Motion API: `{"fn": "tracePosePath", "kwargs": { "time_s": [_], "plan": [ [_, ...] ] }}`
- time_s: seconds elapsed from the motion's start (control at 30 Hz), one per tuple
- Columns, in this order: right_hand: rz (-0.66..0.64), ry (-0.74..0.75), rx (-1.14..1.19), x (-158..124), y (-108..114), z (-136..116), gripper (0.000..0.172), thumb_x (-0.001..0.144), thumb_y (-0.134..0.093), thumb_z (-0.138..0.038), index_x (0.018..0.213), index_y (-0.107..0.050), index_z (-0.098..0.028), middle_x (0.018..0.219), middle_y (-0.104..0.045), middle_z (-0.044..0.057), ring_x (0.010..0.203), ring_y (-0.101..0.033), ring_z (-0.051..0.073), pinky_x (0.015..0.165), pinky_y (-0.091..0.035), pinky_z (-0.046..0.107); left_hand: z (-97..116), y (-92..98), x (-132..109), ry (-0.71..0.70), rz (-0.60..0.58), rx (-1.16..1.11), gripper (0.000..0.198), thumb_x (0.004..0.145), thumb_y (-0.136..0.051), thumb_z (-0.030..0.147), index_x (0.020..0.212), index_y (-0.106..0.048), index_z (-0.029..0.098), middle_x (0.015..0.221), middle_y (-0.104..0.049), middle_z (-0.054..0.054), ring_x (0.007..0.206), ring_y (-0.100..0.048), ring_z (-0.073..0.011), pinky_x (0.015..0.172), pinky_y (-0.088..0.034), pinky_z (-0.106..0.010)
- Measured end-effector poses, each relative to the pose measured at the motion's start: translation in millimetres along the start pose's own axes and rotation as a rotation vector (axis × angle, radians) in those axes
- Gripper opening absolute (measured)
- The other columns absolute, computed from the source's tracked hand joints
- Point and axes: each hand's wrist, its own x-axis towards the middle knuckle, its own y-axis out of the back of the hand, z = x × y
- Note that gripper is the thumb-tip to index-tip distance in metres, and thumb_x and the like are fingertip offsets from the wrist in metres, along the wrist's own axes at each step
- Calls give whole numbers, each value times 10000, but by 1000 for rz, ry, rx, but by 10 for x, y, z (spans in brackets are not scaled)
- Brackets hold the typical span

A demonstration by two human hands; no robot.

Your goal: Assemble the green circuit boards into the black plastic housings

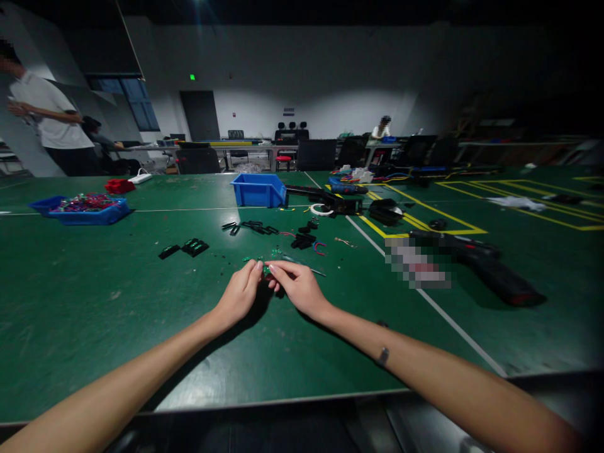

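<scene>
My left hand [241,290] and my right hand [297,286] meet over the green table [94,302], fingertips pinched together on a small green part [267,270]. Both hands are closed around it; its shape is too small to make out. Just beyond the fingers lie a few tiny green bits [276,253] and a thin rod-like tool [306,267]. Farther out sit black connector pieces [195,246], a row of black parts [257,226] and short coloured wires [318,247].
A blue bin [259,189] stands at the table's middle back, and a blue tray of coloured parts [85,209] at the left. A black power tool [491,267] lies at the right. A standing person [51,123] is at far left; others sit at distant desks.
</scene>
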Motion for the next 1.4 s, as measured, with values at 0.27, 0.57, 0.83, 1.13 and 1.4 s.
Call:
{"fn": "tracePosePath", "kwargs": {
  "time_s": [0.27,0.57,0.83,1.13,1.4],
  "plan": [
    [-21,-35,17,8,-1,10,361,939,-593,-390,1168,-707,-135,835,-716,54,684,-640,148,618,-537,273,-8,17,6,-10,16,26,380,1051,-342,450,799,-461,192,711,-478,32,664,-453,-124,671,-350,-266],
    [-61,-36,-28,-17,4,6,371,975,-532,-375,1252,-652,-159,974,-705,74,750,-632,149,622,-509,261,-13,47,15,-30,12,31,387,1046,-354,452,793,-486,190,712,-502,28,671,-478,-127,672,-357,-263],
    [-62,23,-45,-24,9,25,360,1010,-481,-383,1260,-644,-183,1075,-669,81,734,-614,136,593,-509,251,13,49,8,-29,-3,36,392,1041,-359,465,791,-486,190,708,-511,26,669,-481,-128,675,-365,-258],
    [-84,29,-68,-35,11,19,365,1024,-452,-419,1240,-639,-191,992,-632,65,726,-602,137,568,-499,244,10,50,13,-41,-3,56,403,1033,-368,476,782,-497,188,693,-522,26,646,-481,-127,651,-364,-247],
    [-120,75,-102,-46,19,28,395,1040,-408,-449,1209,-660,-197,923,-637,56,711,-593,146,579,-489,252,-5,50,6,-38,-13,78,431,1034,-355,487,765,-506,186,662,-527,24,620,-483,-127,629,-356,-251]
  ]
}}
